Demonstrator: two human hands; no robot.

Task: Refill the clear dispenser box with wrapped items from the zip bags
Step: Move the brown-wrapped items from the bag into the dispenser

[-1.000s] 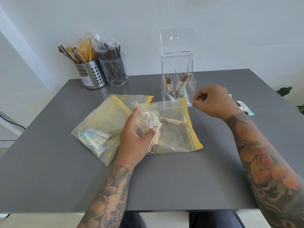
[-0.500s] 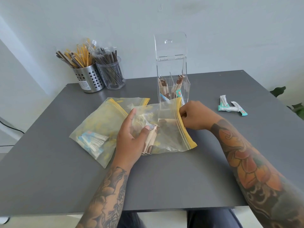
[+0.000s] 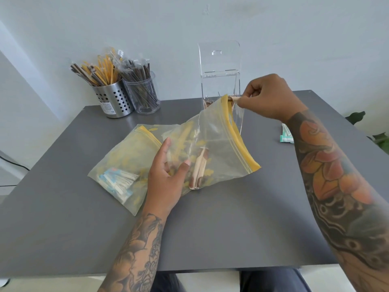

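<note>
zip bag lifted open, dispenser box behind

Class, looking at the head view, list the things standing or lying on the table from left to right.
Steel holder → clear cup of sticks → clear dispenser box → teal-ended packets.
</note>
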